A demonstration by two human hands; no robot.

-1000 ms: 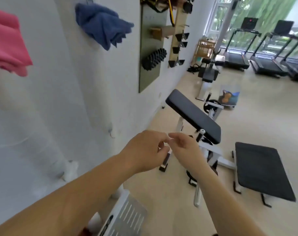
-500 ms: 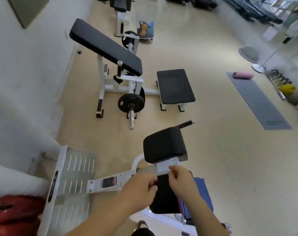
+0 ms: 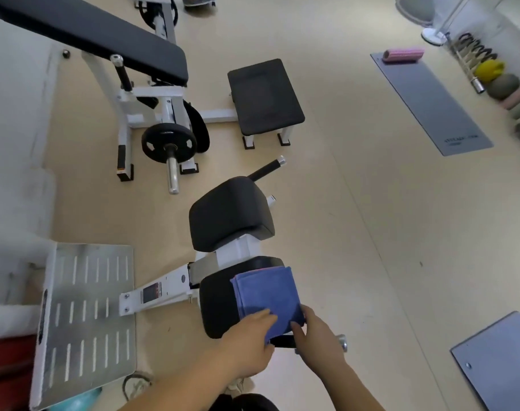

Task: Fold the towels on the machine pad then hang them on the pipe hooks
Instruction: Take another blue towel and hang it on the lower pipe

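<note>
Blue towel [image 3: 267, 292] lies folded on the right half of the desk [image 3: 217, 304]. The left hand [image 3: 246, 345] and right hand [image 3: 318, 336], fingertips together in mid-air half a second back, now both grip its near edge (left fingers on top). Looks like pickup starting, hanging next.

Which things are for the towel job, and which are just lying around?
For the job: blue towel; black machine pad under it; left hand and right hand, both holding the towel's near edge.

Just lying about: grey mat; pink roller; weight plate; yellow weight.
</note>
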